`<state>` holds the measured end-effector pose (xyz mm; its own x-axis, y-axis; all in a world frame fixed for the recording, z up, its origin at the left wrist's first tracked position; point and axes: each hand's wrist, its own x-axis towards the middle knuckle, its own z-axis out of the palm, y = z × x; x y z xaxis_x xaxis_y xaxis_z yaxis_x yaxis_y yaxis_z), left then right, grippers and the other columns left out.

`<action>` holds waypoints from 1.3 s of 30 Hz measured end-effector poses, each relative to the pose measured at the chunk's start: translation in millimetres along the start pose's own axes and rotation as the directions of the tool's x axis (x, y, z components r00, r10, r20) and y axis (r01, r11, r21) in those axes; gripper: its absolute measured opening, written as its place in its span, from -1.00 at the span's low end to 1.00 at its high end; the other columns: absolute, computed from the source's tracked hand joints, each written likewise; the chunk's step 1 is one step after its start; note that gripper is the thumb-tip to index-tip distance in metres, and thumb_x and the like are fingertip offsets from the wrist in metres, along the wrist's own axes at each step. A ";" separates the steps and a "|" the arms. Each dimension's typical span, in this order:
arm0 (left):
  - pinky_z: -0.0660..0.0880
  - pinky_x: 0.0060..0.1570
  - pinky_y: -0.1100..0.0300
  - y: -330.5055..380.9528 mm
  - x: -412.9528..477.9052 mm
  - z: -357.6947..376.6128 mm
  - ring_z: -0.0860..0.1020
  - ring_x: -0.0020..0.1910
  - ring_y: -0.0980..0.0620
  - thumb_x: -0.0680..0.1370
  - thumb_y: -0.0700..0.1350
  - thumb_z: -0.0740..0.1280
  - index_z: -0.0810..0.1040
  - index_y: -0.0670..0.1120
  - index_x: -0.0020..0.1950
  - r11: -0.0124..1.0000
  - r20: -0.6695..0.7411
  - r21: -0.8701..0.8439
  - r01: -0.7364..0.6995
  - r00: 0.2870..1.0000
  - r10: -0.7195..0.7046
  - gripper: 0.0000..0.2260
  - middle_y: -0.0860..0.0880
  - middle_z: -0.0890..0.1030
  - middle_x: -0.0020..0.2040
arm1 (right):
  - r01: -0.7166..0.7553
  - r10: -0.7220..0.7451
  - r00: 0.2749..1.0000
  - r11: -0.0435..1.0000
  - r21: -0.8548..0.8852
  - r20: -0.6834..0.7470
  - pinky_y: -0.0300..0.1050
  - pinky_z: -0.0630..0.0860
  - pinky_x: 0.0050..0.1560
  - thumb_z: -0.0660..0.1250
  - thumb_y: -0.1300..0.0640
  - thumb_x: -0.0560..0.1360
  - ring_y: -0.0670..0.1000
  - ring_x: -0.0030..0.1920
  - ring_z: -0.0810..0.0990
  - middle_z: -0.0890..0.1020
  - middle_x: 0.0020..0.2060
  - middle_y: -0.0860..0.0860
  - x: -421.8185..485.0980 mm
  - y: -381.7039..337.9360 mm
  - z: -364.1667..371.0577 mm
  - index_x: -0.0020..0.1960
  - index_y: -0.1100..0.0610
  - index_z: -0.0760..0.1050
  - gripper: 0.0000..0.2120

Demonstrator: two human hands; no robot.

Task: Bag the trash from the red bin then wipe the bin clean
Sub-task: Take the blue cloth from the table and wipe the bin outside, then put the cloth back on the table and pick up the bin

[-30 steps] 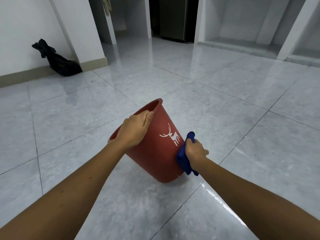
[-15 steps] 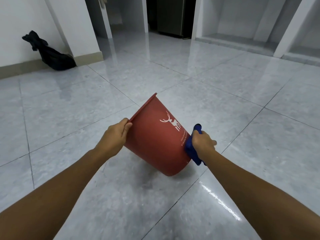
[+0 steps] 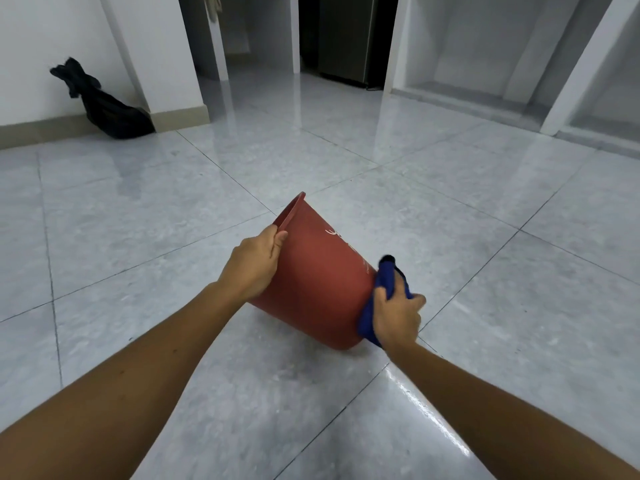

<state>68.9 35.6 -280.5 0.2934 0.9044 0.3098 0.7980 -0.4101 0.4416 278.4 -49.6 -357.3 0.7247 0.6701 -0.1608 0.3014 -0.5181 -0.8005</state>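
head view:
red bin [image 3: 322, 289]: tilted hard over, mouth facing up-left and away, base edge low by the floor [image 3: 138, 209]; whether it touches the tiles can't be told; white logo and print partly visible on the upper side
left hand [image 3: 254, 263]: gripping the bin rim, thumb on the outside wall, fingers hidden past the rim
right hand [image 3: 398, 315]: clenched round a bunched blue cloth [image 3: 384, 285], pressing it against the bin's side near the base
blue cloth: sits between right hand and bin wall, touching both, one end sticking up past the fingers
black bag [image 3: 104, 105]: slumped on the floor against the white wall at far left, top bunched up, well apart from the bin
floor: glossy grey tiles, bright glare streak just beside the right forearm
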 end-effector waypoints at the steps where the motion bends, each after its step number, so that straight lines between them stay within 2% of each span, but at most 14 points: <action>1: 0.29 -0.31 0.11 2.4 0.0 -0.6 0.43 -0.34 -0.05 0.62 0.13 -0.07 0.31 -0.03 -0.13 1.000 0.013 -0.005 0.004 1.000 -0.004 -0.69 0.06 0.40 -0.38 | -0.042 0.042 0.998 0.999 0.000 0.045 0.03 0.42 0.16 0.11 -0.06 0.54 0.24 0.04 0.47 0.35 0.24 0.17 6.2 2.8 -7.2 0.41 -0.06 0.33 -0.56; 4: 0.35 -0.26 0.10 3.5 0.0 -8.1 0.50 -0.25 -0.11 0.61 0.16 -0.06 0.37 -0.01 -0.09 0.999 0.028 -0.001 0.039 0.999 -0.039 -0.66 -0.01 0.48 -0.31 | -0.158 0.151 0.983 0.986 0.060 0.106 -0.01 0.34 0.04 0.05 0.00 0.56 0.15 -0.09 0.37 0.42 0.20 0.20 25.9 -3.3 -29.1 0.26 0.00 0.46 -0.65; 7: 0.43 0.07 -0.02 -4.3 0.7 -16.7 0.51 0.12 -0.14 0.63 0.07 0.02 0.51 -0.03 0.15 0.992 0.054 -0.098 0.076 0.996 -0.071 -0.67 -0.09 0.56 0.06 | -0.351 0.278 0.934 0.835 0.424 0.226 -0.12 0.34 -0.15 0.06 0.06 0.58 0.12 -0.19 0.41 0.47 -0.11 0.14 40.7 -26.2 -53.7 -0.06 0.16 0.42 -0.77; 11: 0.07 0.47 -0.12 -4.0 -2.7 -20.8 0.05 0.53 -0.08 0.60 0.20 -0.05 0.31 0.09 0.43 0.794 0.282 -0.388 0.469 0.880 -0.382 -0.54 -0.05 -0.01 0.56 | -0.433 0.252 0.897 0.661 0.613 0.362 -0.17 0.29 -0.38 0.11 0.02 0.56 0.02 -0.42 0.36 0.43 -0.46 0.06 52.0 -41.9 -69.3 -0.28 0.15 0.36 -0.70; 13: 0.25 0.37 -0.16 1.3 -3.3 -25.6 0.15 0.49 -0.09 0.57 0.27 -0.07 0.22 0.06 0.45 0.613 0.447 -0.479 0.629 0.775 -0.446 -0.48 -0.04 0.13 0.51 | -0.454 0.248 0.883 0.668 0.589 0.399 -0.10 0.38 -0.34 0.18 -0.05 0.53 0.03 -0.35 0.46 0.47 -0.38 0.07 49.1 -45.4 -69.5 -0.21 0.17 0.42 -0.69; 15: 0.51 0.12 -0.19 8.2 -1.9 -30.5 0.39 0.25 -0.14 0.59 0.14 0.05 0.42 -0.01 0.16 0.497 0.511 -0.567 0.657 0.754 -0.413 -0.68 -0.05 0.42 0.15 | -0.493 0.242 0.850 0.679 0.545 0.468 0.01 0.45 -0.19 0.20 -0.08 0.54 0.08 -0.27 0.50 0.52 -0.29 0.09 42.7 -50.9 -63.1 -0.16 0.22 0.45 -0.65; 17: 0.60 -0.08 -0.21 13.5 -0.7 -33.8 0.44 0.02 -0.16 0.54 -0.04 0.10 0.46 -0.08 -0.03 0.443 0.504 -0.596 0.670 0.741 -0.443 -0.81 -0.09 0.41 -0.02 | -0.501 0.241 0.831 0.715 0.488 0.502 0.10 0.47 0.07 0.16 -0.05 0.57 0.13 -0.19 0.52 0.56 -0.17 0.13 34.4 -54.4 -53.0 -0.06 0.29 0.47 -0.62; 22: 0.61 -0.29 -0.22 5.1 2.4 -34.8 0.55 -0.22 -0.20 0.43 -0.24 0.19 0.28 -0.22 0.25 0.397 0.471 -0.567 0.721 0.680 -0.561 -0.61 -0.19 0.45 0.05 | -0.484 0.266 0.817 0.798 0.359 0.511 0.09 0.29 0.48 0.11 0.02 0.57 0.05 0.34 0.47 0.47 0.37 0.06 19.7 -58.8 -44.2 0.45 0.20 0.36 -0.50; 24: 0.64 -0.27 -0.12 -1.2 2.5 -38.0 0.61 -0.25 -0.20 0.44 -0.29 0.20 0.27 -0.27 0.27 0.413 0.549 -0.514 0.752 0.658 -0.515 -0.60 -0.22 0.51 0.01 | -0.502 0.322 0.802 0.819 0.276 0.503 -0.02 0.38 0.41 0.16 0.01 0.53 0.09 0.34 0.51 0.58 0.25 0.20 19.1 -53.0 -48.0 0.34 0.33 0.48 -0.48; 25: 0.65 -0.25 -0.04 -2.3 1.9 -41.3 0.62 -0.28 -0.17 0.45 -0.30 0.18 0.35 -0.30 0.21 0.445 0.597 -0.465 0.766 0.642 -0.482 -0.67 -0.21 0.53 -0.06 | -0.499 0.324 0.800 0.826 0.261 0.504 -0.10 0.53 0.18 0.20 0.02 0.51 0.18 0.12 0.62 0.56 -0.01 0.38 20.2 -50.1 -50.1 0.09 0.40 0.54 -0.56; 27: 0.65 -0.30 0.13 -4.7 -1.0 -45.8 0.61 -0.32 -0.07 0.47 -0.32 0.16 0.48 -0.28 0.01 0.495 0.677 -0.384 0.780 0.602 -0.423 -0.82 -0.16 0.51 -0.12 | -0.516 0.342 0.785 0.822 0.241 0.516 -0.17 0.32 -0.32 0.25 0.03 0.48 0.09 -0.37 0.35 0.28 -0.36 0.18 20.4 -46.6 -55.9 -0.30 0.16 0.32 -0.73; 33: 0.61 -0.38 0.18 -3.2 -17.6 -49.5 0.67 -0.35 -0.01 0.49 -0.42 0.15 0.43 -0.11 0.00 0.580 0.790 -0.311 0.753 0.544 -0.282 -0.75 -0.17 0.52 -0.02 | -0.591 0.475 0.659 0.807 0.011 0.583 -0.23 0.27 -0.43 0.35 0.07 0.35 0.00 -0.54 0.31 0.36 -0.53 0.02 29.4 -29.1 -64.5 -0.39 0.13 0.32 -0.73; 36: 0.64 -0.33 0.12 -0.1 -21.8 -49.4 0.67 -0.31 -0.05 0.48 -0.43 0.18 0.31 -0.07 0.15 0.622 0.819 -0.270 0.735 0.515 -0.254 -0.65 -0.18 0.46 0.07 | -0.542 0.485 0.680 0.837 -0.069 0.550 -0.20 0.36 -0.52 0.34 0.11 0.34 0.05 -0.62 0.39 0.43 -0.59 0.08 29.3 -26.8 -71.4 -0.38 0.17 0.34 -0.77; 39: 0.66 -0.25 0.05 1.7 -22.6 -46.3 0.67 -0.25 -0.12 0.46 -0.44 0.18 0.21 -0.01 0.26 0.659 0.872 -0.226 0.717 0.451 -0.192 -0.51 -0.23 0.39 0.17 | -0.517 0.449 0.749 0.856 0.007 0.487 -0.10 0.44 -0.29 0.26 0.16 0.42 0.14 -0.35 0.48 0.50 -0.35 0.14 31.2 -26.0 -80.2 -0.23 0.21 0.39 -0.88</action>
<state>39.3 9.0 -247.7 0.4377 0.5893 -0.6790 0.6174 0.3520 0.7035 342.9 -57.8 -295.2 0.3765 0.5284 -0.7609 -0.1213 -0.7862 -0.6060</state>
